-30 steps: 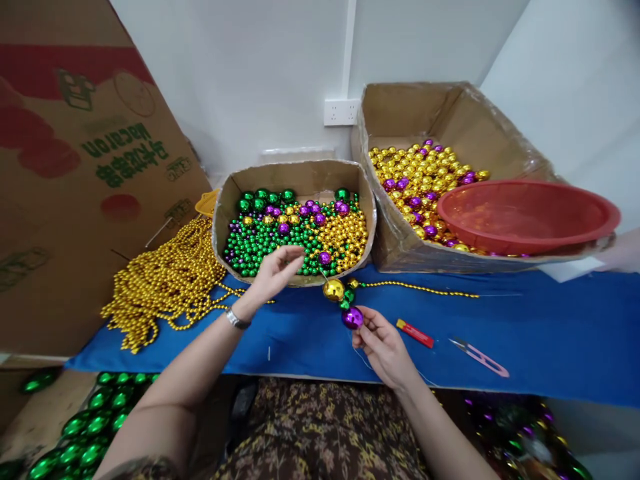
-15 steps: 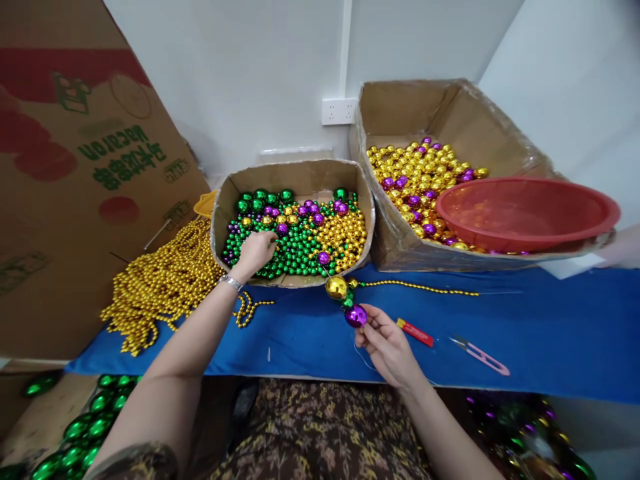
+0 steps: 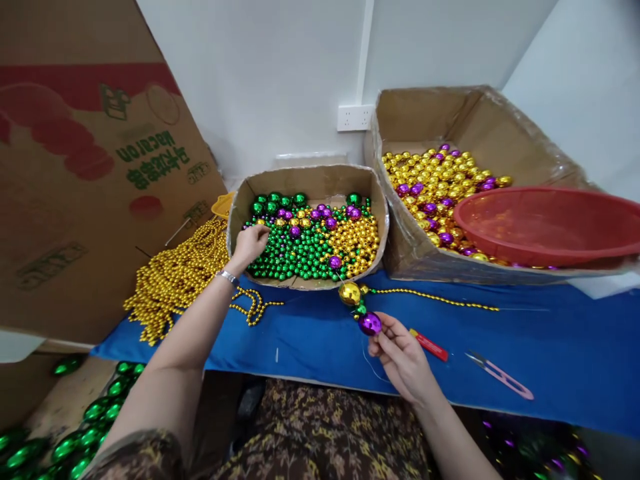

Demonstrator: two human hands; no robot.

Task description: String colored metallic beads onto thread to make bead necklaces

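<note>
Now the left hand (image 3: pixel 250 241) is deep in the small cardboard box (image 3: pixel 310 179) at the back of the worktop (image 3: pixel 550 333). A second ago it hovered over the box's front rim with its fingers loosely spread. Its fingers are curled, tips down on the green beads (image 3: pixel 300 257) by the box's left wall; whether they hold one cannot be told. The right hand (image 3: pixel 403 357) has hardly moved. Near the worktop's front edge, its thumb and forefinger pinch the strand at the purple bead (image 3: pixel 370 324), with the gold bead (image 3: pixel 349 293) just above it. By that shift, the strand rests with the right hand alone, while the left is at the loose stock. Pink snips (image 3: pixel 500 377) lie to the right, untouched.
</note>
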